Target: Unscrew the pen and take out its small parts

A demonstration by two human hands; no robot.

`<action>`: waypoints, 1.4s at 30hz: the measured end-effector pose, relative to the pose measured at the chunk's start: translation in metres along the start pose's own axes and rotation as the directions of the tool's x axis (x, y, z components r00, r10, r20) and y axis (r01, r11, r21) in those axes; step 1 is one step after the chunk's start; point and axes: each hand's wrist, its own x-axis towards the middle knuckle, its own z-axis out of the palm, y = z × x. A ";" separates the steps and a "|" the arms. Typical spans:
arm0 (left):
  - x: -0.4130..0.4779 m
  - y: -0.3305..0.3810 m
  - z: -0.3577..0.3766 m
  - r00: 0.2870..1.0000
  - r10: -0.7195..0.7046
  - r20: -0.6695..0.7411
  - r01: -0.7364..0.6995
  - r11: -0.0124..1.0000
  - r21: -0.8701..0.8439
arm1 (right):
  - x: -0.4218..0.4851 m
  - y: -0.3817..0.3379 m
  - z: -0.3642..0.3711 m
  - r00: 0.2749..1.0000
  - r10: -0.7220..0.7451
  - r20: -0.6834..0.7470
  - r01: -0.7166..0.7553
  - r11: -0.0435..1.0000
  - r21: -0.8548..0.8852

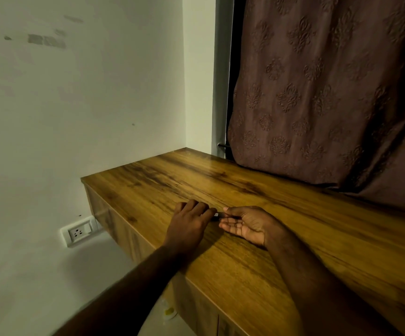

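Two hands meet on the brown wooden cabinet top (281,214): left hand (189,224) pinches a small dark object (216,215); right hand (247,225), at 3 o'clock, lies palm-up, fingers relaxed. Such a light pinch could drop it.

I can see two hands: one left hand (188,220) and one right hand (250,224). Between them is one tiny dark thing (216,215), too small to tell what it is. There is one wooden surface (293,238), and both hands are near its front edge. One brown curtain (330,93) hangs past the far edge. One white wall socket (78,232) sits on the wall by the left corner. One small yellow-and-white thing (169,311) lies on the floor below.
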 end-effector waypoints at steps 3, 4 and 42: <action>0.005 -0.001 -0.005 0.997 0.075 -0.030 -0.073 0.996 0.046 | -0.001 0.000 0.000 1.000 -0.025 -0.003 0.025 0.999 0.031; 0.008 -0.001 -0.007 0.995 0.097 -0.035 -0.095 0.994 0.054 | -0.002 0.000 0.000 1.000 -0.030 -0.002 0.030 0.999 0.030; -0.004 -0.002 0.000 0.983 -0.177 0.040 0.181 0.972 -0.152 | -0.005 -0.001 0.002 0.994 -0.087 0.069 0.088 0.996 -0.015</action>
